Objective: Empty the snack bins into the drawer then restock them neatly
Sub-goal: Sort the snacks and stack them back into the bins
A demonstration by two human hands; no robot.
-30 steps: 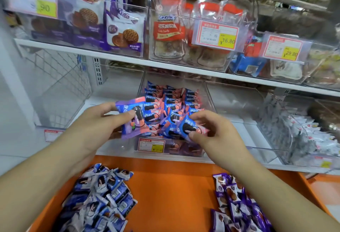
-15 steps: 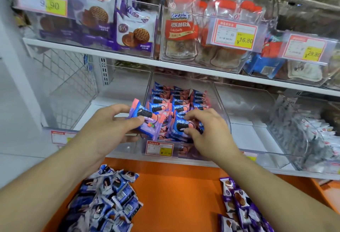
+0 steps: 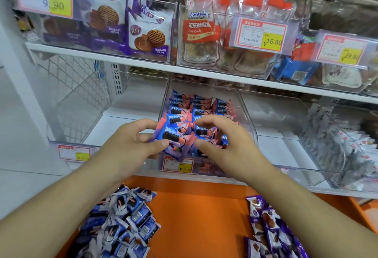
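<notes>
Where fingers [image 3: 143,124] pinch: glossy crinkled packets [image 3: 173,137].

The bin tag [image 3: 177,164] print is too blurred to read. The frame's bottom edge cuts both drawer piles [image 3: 118,229].

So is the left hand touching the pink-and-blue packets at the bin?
Touching: the head view shows the left hand pinching pink-and-blue packets, thumb pressed on the front wrapper.
</notes>
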